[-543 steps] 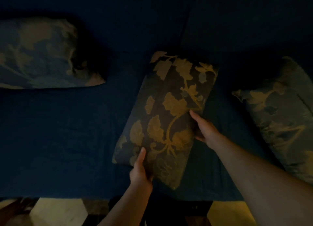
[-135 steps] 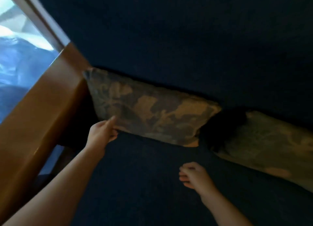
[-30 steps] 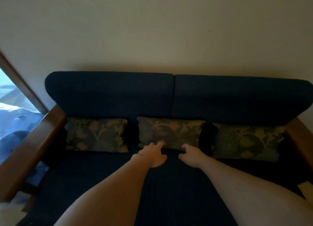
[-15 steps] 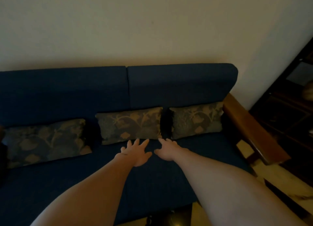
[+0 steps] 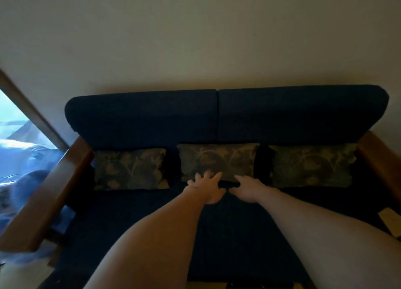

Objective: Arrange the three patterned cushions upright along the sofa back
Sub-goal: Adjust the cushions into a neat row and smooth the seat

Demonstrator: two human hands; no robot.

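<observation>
Three cushions propped against the sofa back (image 5: 217, 115): left cushion (image 5: 130, 169) at nine o'clock, middle cushion (image 5: 219, 158) dead centre, right cushion (image 5: 312, 165) at three. Left hand (image 5: 206, 188) fingers spread, right hand (image 5: 249, 188) open, both empty at the middle one's lower edge. Best now: light nudges only, evening gaps without tipping anything.

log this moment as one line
cushions: three upright along sofa back | left hand: open | right hand: open

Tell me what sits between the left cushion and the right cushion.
The middle cushion, upright against the sofa back, with dark gaps between it and the left cushion and right cushion. Head view.
</observation>
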